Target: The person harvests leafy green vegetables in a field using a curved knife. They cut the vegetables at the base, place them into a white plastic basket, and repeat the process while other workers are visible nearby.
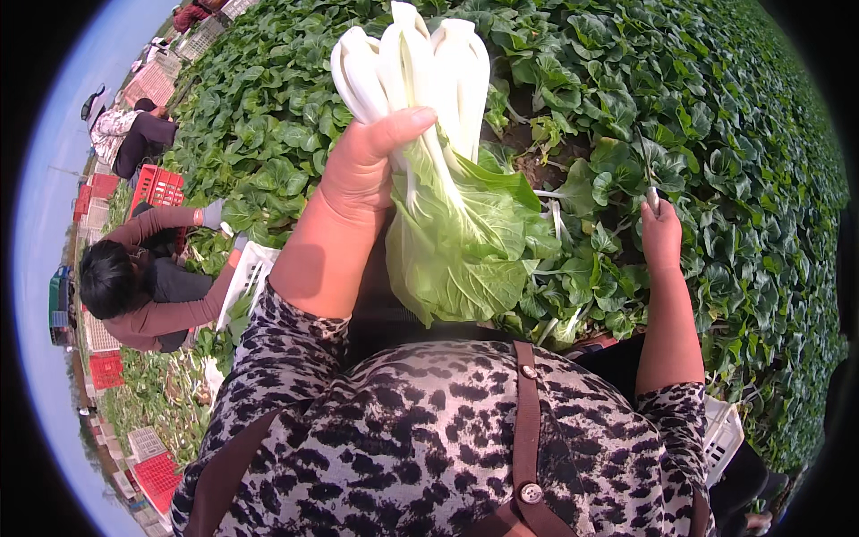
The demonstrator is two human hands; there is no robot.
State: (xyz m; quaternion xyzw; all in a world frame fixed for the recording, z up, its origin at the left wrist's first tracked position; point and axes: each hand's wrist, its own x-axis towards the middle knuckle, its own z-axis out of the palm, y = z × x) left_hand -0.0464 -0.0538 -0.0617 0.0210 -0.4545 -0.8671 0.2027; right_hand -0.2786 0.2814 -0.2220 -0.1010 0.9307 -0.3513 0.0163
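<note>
My left hand (pixel 366 161) grips a bunch of bok choy (pixel 463 221), thumb across the thick white stalks. Their pale bases point away from me, and the broad green leaves hang back towards my chest. Out to the right, my right hand (pixel 662 231) is closed around the light handle of a knife (pixel 647 164). Its thin blade points away from me, over the leafy crop (pixel 731 168). Between my hands, cut leaves and stalks (pixel 557 221) lie on a patch of bare soil (pixel 537 168).
A co-worker (pixel 154 268) crouches at my left with gloved hands beside a white plastic crate (pixel 245 275). Beyond are a red crate (pixel 158 186) and another person (pixel 127 134). Another white crate (pixel 721 436) stands near my right elbow. More crates (pixel 158 480) line the field's left side.
</note>
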